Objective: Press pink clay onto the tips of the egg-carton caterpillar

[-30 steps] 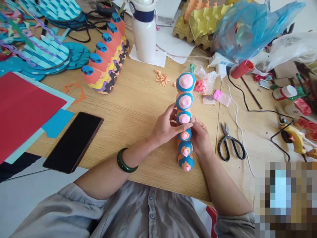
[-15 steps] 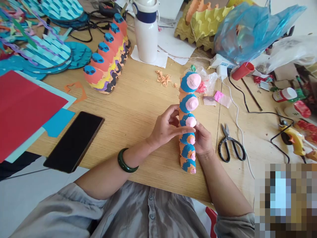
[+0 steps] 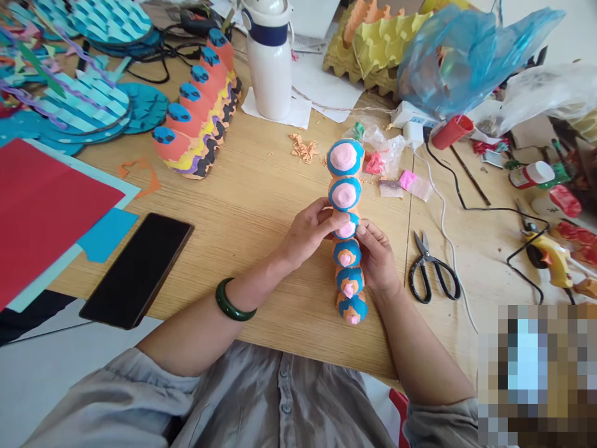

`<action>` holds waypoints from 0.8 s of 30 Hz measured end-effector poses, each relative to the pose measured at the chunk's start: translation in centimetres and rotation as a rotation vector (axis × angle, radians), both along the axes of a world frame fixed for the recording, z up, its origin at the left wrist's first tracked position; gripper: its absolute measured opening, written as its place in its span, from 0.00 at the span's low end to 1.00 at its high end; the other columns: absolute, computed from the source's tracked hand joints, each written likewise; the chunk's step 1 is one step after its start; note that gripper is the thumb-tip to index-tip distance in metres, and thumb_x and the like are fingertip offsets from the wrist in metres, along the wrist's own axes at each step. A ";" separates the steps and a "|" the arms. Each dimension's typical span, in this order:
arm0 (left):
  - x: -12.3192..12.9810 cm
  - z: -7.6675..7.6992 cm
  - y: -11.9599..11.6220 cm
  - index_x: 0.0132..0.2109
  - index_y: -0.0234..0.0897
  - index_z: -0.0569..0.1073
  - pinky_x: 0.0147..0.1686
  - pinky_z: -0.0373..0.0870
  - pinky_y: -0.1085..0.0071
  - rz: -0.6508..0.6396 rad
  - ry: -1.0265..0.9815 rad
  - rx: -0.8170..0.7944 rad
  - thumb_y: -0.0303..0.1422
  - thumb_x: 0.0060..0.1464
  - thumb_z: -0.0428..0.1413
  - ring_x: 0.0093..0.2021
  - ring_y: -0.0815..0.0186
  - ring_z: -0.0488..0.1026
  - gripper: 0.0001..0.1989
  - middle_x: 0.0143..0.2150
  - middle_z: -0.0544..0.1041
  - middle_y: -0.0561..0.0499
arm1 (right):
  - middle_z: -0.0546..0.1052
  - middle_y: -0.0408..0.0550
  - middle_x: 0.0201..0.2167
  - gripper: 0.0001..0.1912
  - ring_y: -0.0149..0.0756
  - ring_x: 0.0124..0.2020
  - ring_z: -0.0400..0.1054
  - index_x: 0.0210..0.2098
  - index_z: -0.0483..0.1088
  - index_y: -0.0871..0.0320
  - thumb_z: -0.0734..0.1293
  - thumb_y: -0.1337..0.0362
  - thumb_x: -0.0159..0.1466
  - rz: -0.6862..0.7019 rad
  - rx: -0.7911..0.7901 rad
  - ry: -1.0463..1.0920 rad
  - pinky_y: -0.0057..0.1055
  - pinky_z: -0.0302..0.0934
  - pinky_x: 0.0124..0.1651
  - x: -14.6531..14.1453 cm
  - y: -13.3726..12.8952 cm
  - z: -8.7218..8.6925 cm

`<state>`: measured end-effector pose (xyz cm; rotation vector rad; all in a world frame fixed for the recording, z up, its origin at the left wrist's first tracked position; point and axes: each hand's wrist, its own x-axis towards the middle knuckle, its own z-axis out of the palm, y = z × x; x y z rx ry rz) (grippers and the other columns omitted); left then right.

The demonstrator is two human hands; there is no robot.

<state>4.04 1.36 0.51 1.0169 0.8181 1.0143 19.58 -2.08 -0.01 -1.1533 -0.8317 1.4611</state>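
Observation:
Between my hands is an egg carton strip (image 3: 347,253) of orange bumps capped in blue, each with pink clay on top. The two far bumps carry broad smooth pink discs; the three near ones have only small pink lumps. My left hand (image 3: 310,233) grips the strip from the left, its thumb pressed on the pink clay (image 3: 346,228) of the third bump. From the right, my right hand (image 3: 379,258) holds the strip's side, thumb beside that same bump. The fingers beneath the strip are partly hidden.
A painted egg carton piece (image 3: 198,106), white bottle (image 3: 269,68) and phone (image 3: 137,269) are on the left and back. Black scissors (image 3: 431,267), a white cable (image 3: 446,233) and a yellow glue gun (image 3: 550,261) lie to the right. Orange scraps (image 3: 303,149) lie beyond.
The strip has rolled so its pink tops now face up toward me. My left thumb has moved from lying across the strip onto the third bump's pink clay.

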 end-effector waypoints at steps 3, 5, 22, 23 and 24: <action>-0.1 0.3 0.0 0.43 0.39 0.72 0.42 0.80 0.66 -0.002 -0.024 -0.057 0.46 0.57 0.60 0.42 0.63 0.78 0.16 0.40 0.79 0.51 | 0.75 0.39 0.26 0.15 0.30 0.25 0.63 0.30 0.76 0.51 0.78 0.48 0.60 -0.005 0.024 -0.040 0.30 0.59 0.29 -0.1 -0.2 0.0; -0.2 0.4 0.0 0.43 0.39 0.73 0.43 0.80 0.65 0.002 -0.038 -0.081 0.43 0.56 0.60 0.42 0.63 0.77 0.13 0.40 0.79 0.50 | 0.76 0.39 0.27 0.14 0.30 0.26 0.64 0.30 0.77 0.51 0.78 0.49 0.60 -0.009 0.045 -0.052 0.30 0.61 0.31 -0.3 -0.3 0.1; -0.3 -0.4 -0.1 0.52 0.42 0.72 0.47 0.78 0.61 -0.062 0.032 0.155 0.49 0.61 0.60 0.45 0.58 0.80 0.19 0.42 0.82 0.49 | 0.80 0.41 0.30 0.13 0.34 0.32 0.71 0.30 0.79 0.51 0.78 0.49 0.60 -0.027 0.076 -0.095 0.32 0.67 0.38 -0.7 -0.5 0.7; -0.3 -0.4 -0.1 0.53 0.41 0.72 0.47 0.78 0.62 -0.068 0.037 0.153 0.49 0.62 0.60 0.45 0.59 0.80 0.21 0.43 0.82 0.48 | 0.80 0.41 0.30 0.13 0.34 0.33 0.71 0.30 0.79 0.51 0.78 0.49 0.60 -0.030 0.083 -0.083 0.32 0.67 0.39 -0.7 -0.5 0.7; -0.3 -0.5 -0.2 0.54 0.39 0.71 0.46 0.78 0.63 -0.064 0.045 0.154 0.49 0.62 0.60 0.45 0.60 0.80 0.22 0.43 0.82 0.48 | 0.80 0.40 0.30 0.13 0.33 0.32 0.71 0.30 0.79 0.51 0.78 0.50 0.61 -0.029 0.087 -0.072 0.32 0.68 0.39 -0.7 -0.5 0.7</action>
